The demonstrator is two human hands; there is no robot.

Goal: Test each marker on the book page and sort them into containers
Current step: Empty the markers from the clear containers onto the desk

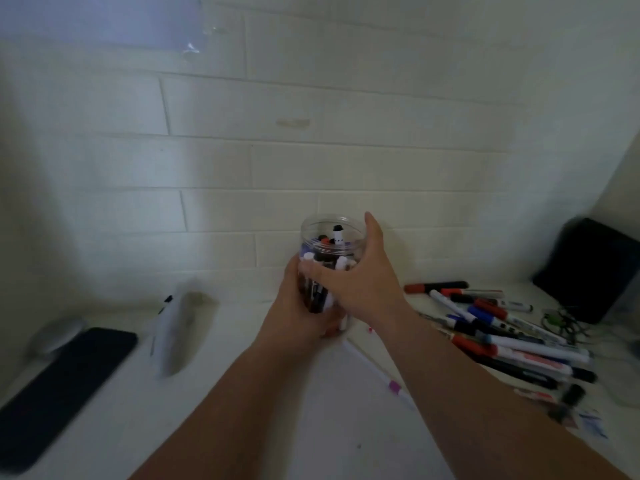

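Observation:
A clear plastic jar [332, 233] full of several markers stands at the back of the white table, close to the tiled wall. My left hand [298, 313] grips its lower left side from below. My right hand [360, 275] wraps around its right side, thumb across the front and fingers reaching up to the rim. A heap of loose markers [502, 330] with red, blue and black caps lies to the right of the jar. One marker with a pink band [394, 386] lies on a white page [346, 403] under my right forearm.
A dark phone [65, 386] lies flat at the left edge, beside a grey rounded object [55, 336]. A blurred white container [173, 330] stands left of the jar. A black box [588, 268] sits in the right corner with tangled cables [561, 320] in front.

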